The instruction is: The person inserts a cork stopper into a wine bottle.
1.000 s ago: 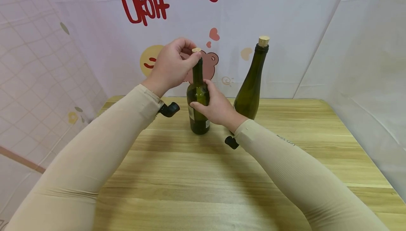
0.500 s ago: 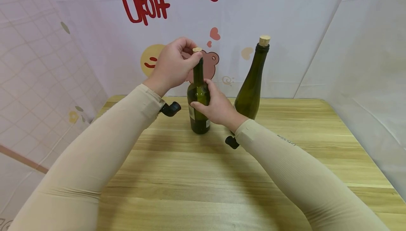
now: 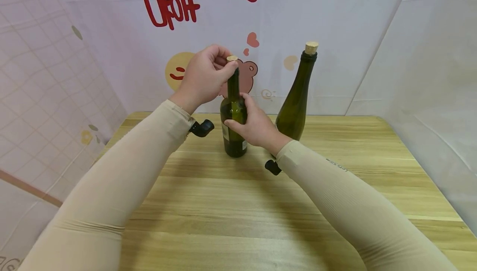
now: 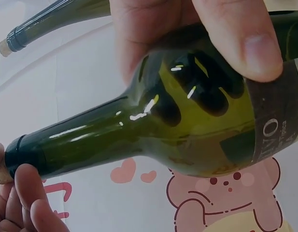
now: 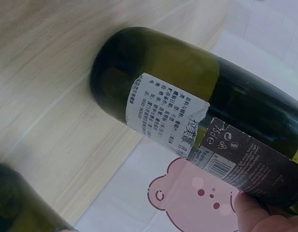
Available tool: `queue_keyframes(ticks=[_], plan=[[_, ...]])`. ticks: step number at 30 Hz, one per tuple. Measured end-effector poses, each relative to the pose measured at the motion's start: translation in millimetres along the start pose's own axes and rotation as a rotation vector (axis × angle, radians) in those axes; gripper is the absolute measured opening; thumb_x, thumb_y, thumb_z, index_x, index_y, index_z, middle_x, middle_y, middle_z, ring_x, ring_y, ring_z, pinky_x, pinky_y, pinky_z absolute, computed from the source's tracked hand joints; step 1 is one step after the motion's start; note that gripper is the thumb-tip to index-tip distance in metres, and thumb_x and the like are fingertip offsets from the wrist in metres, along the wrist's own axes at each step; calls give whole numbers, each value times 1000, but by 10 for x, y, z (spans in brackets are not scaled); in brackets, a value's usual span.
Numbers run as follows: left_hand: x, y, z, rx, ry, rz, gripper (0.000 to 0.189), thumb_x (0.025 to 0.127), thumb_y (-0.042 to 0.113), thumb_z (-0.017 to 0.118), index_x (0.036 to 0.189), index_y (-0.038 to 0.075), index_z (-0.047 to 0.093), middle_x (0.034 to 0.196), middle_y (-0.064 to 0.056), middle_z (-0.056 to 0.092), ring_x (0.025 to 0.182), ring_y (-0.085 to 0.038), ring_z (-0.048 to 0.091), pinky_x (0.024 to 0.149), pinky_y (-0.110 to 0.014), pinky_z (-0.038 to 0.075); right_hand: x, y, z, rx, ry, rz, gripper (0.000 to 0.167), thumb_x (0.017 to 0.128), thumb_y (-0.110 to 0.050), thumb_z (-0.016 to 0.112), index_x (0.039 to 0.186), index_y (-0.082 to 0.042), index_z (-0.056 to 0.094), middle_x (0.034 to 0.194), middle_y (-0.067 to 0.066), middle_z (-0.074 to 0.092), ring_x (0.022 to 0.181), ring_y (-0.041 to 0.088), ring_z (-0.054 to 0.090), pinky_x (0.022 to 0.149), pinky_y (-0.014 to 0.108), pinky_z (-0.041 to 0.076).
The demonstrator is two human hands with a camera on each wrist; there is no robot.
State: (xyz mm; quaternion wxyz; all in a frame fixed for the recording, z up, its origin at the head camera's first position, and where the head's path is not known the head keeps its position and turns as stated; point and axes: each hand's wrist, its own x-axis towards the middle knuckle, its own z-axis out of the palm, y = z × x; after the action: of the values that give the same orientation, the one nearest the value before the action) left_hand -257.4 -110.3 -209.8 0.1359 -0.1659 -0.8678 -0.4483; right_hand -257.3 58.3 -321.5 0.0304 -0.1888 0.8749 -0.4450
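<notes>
A green wine bottle stands upright on the wooden table. At its mouth my left hand pinches a cork between thumb and fingers. My right hand grips the bottle's body around the shoulder. In the left wrist view the cork sits at the dark rim of the neck, partly covered by the fingers. The right wrist view shows torn white and dark labels on the bottle's lower body.
A second, taller green bottle stands just right of my right hand, a cork in its mouth. Behind the table hangs a white printed cloth. A black wrist camera sticks out from the left sleeve.
Both hands keep their hold on the cork and bottle. The left forearm has shifted slightly to the right; the bottles stay where they were.
</notes>
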Motion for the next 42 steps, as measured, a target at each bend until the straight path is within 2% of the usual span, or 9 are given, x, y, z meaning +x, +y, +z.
queue_keyframes(ticks=[17, 34, 42], plan=[[-8, 3, 11, -8, -4, -9, 25, 105, 30, 65, 119, 10, 62, 107, -3, 65, 97, -14, 68, 96, -29, 56, 3, 18, 5, 15, -1, -2, 87, 97, -44, 75, 163, -23, 22, 149, 6, 54, 130, 26, 63, 109, 50, 54], [-28, 16, -18, -3, -19, -5, 25, 105, 31, 65, 119, 11, 62, 111, -3, 66, 99, -13, 69, 97, -31, 56, -24, -4, -2, -3, -5, -2, 90, 97, -44, 75, 164, -23, 19, 149, 7, 54, 128, 26, 64, 109, 50, 54], [-37, 35, -24, -7, -25, -13, 25, 105, 32, 65, 119, 11, 62, 111, -3, 66, 100, -13, 69, 98, -32, 56, -34, -21, -16, 26, -16, -11, 88, 97, -42, 76, 164, -24, 21, 149, 6, 54, 129, 25, 63, 109, 50, 54]])
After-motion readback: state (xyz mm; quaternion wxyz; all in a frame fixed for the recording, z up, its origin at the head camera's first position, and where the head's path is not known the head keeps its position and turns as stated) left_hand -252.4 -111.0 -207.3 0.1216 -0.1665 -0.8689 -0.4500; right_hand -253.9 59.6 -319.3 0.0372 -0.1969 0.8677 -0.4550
